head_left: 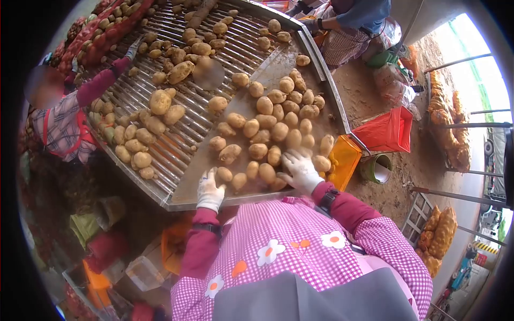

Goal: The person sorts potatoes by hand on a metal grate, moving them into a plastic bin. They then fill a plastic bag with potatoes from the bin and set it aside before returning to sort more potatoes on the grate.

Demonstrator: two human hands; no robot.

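Observation:
Many potatoes (pixel 265 122) lie on the smooth metal plate of the sorting table (pixel 201 170). My left hand (pixel 210 191), in a white glove, rests at the near edge with fingers apart, beside a potato (pixel 224 174). Further right, my right hand (pixel 301 171), also gloved in white, reaches over the plate with its fingers spread against potatoes near the edge. Neither hand is closed around a potato. More potatoes (pixel 160 102) sit on the metal bars to the left and beyond.
A co-worker in a plaid apron (pixel 64 125) reaches onto the bars at the left; another person (pixel 348 27) is at the far side. An orange crate (pixel 344 159), a red container (pixel 386 131) and a green bucket (pixel 376 168) stand right of the table.

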